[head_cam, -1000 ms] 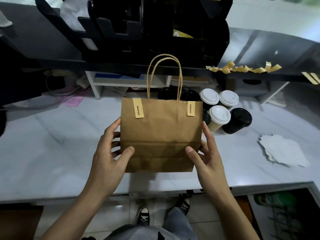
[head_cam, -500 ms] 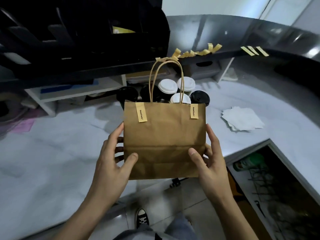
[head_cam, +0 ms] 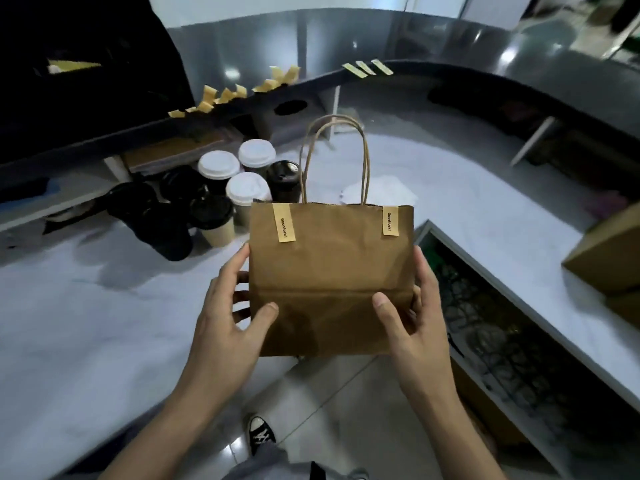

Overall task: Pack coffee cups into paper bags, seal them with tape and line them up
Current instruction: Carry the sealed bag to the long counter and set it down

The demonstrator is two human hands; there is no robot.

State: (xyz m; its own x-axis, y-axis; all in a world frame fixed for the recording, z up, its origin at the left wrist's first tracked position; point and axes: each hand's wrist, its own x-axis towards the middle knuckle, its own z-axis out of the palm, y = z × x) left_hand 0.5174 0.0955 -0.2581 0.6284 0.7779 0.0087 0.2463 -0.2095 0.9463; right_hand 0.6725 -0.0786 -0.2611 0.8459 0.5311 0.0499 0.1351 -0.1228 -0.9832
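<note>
Held paper bag point(head_cam: 330, 271) off the counter point(head_cam: 104, 323), w/ left hand point(head_cam: 228, 313) & right hand point(head_cam: 414, 313) clasping its lower sides, thumbs on front, fingers curled behind. Prob. gripped low to keep contents upright for carrying to the line-up. Sealed at top w/ two tape strips point(head_cam: 284, 224); contents hidden. Left loose coffee cups point(head_cam: 221, 188) grouped behind, near spare tape pieces point(head_cam: 239, 93).

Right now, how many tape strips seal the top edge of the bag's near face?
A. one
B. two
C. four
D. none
B: two yellow strips are folded over the top edge of the bag, one near each end, while the left hand and right hand hold its sides.
</note>
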